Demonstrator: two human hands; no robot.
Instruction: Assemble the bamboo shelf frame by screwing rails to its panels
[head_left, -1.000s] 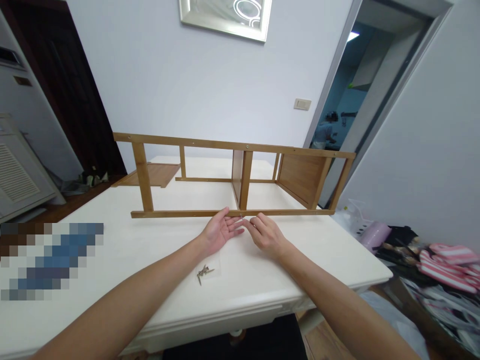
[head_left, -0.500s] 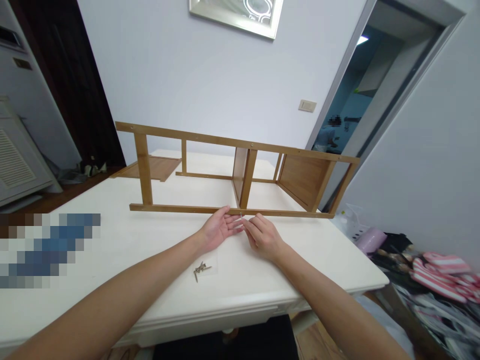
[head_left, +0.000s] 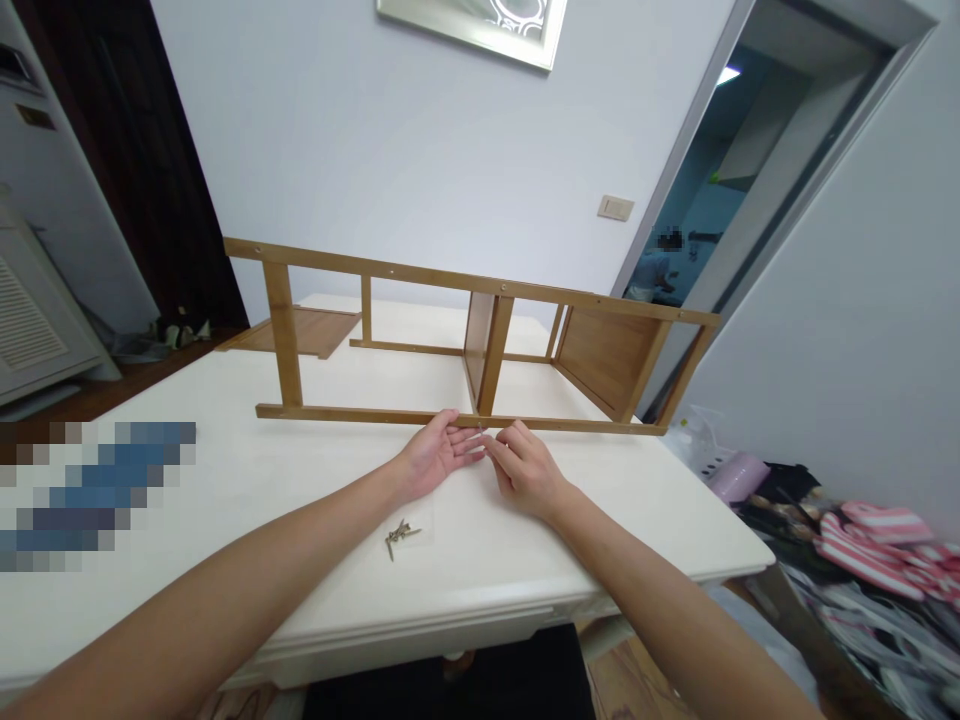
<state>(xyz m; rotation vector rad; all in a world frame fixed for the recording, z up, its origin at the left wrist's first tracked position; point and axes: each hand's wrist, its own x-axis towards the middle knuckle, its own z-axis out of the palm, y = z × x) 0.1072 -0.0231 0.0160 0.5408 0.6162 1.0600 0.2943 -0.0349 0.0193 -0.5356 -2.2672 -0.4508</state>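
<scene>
A wooden shelf frame (head_left: 420,272) lies on its side on the white table. My left hand (head_left: 435,458) is palm up at its near lower rail (head_left: 352,414), thumb against the rail and fingers stretched out beneath. Close by, my right hand (head_left: 525,465) has thumb and forefinger pinched at a thin metal piece (head_left: 481,430) just below the rail, near the middle upright (head_left: 495,360). The piece is too small to name surely. Several screws (head_left: 401,535) lie on a clear plastic bag in front of my left forearm.
The white table (head_left: 480,570) has its front edge towards me. A loose wooden panel (head_left: 307,330) lies at the back left. Striped cloth and other items (head_left: 870,540) are heaped at the right. Through the doorway, a person (head_left: 651,272) is in another room.
The view has shifted slightly. Both hands stay at the same place on the rail, and the frame and screws lie as before.
</scene>
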